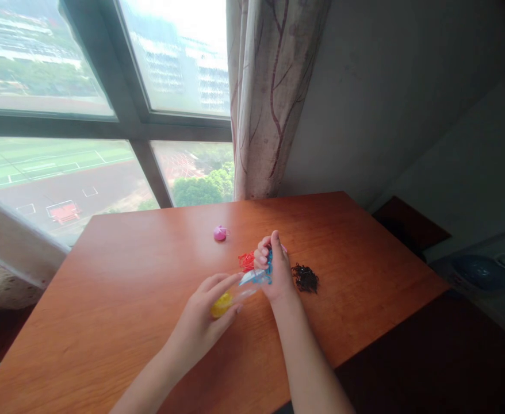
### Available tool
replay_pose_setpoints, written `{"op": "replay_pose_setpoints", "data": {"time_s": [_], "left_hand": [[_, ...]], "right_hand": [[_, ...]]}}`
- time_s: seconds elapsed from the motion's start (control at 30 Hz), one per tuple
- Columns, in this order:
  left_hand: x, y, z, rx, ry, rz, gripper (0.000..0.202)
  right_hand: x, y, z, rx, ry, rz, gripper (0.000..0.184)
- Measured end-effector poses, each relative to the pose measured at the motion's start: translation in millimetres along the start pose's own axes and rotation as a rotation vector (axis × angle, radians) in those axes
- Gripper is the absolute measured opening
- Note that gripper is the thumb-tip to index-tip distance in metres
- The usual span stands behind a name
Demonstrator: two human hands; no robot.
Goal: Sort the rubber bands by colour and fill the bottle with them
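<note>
My left hand (205, 310) is wrapped round a clear plastic container (241, 293), tilted with its far end toward my right hand. Yellow stuff (221, 305) shows through the end of it in my palm. My right hand (277, 270) is at the container's other end, fingers curled and thumb up. Blue rubber bands (270, 261) show between its fingers and palm, and more blue shows at the container's far end. Just behind lies a heap of red rubber bands (247, 261), partly hidden. A pile of black rubber bands (305, 278) lies right of my right wrist.
A small pink-purple object (220, 233), perhaps a lid, sits toward the back of the brown wooden table (127, 276). Behind the table are a window (140, 123) and a patterned curtain (270, 98). A bit of pink peeks out behind my right hand.
</note>
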State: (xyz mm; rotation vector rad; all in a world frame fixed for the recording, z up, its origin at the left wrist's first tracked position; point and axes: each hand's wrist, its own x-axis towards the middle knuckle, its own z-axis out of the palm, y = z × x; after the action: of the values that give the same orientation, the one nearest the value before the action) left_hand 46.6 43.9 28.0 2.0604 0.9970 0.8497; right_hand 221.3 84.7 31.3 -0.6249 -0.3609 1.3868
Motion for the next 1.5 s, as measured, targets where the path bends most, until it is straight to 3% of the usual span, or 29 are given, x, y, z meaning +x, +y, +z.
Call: {"op": "replay_pose_setpoints", "data": {"time_s": [0.33, 0.57, 0.77, 1.03, 1.27, 1.5], "left_hand": [[2.3, 0.8, -11.8, 0.015, -0.033, -0.013, 0.034], [0.1, -3.1, 1.1, -0.05, 0.043, -0.048, 0.036], [-1.4, -7.0, 16.0, -0.241, 0.111, -0.207, 0.044], [0.3, -3.4, 13.0, -0.347, 0.12, -0.305, 0.048], [0.0, -7.5, 12.8, -0.263, 0.116, -0.245, 0.045], [-1.2, -10.0, 9.3, -0.187, 0.096, -0.185, 0.04]], "right_hand": [[0.6, -0.1, -1.3, -0.025, -0.043, 0.193, 0.044], [1.3, 5.6, 1.1, -0.038, 0.034, -0.018, 0.045], [0.3, 4.5, 4.4, 0.072, 0.005, -0.116, 0.045], [-3.7, 6.6, 10.1, 0.092, 0.016, -0.078, 0.028], [-5.6, 3.6, 6.5, 0.137, 0.007, -0.042, 0.016], [-5.0, 5.8, 3.9, 0.154, 0.026, -0.066, 0.024]]}}
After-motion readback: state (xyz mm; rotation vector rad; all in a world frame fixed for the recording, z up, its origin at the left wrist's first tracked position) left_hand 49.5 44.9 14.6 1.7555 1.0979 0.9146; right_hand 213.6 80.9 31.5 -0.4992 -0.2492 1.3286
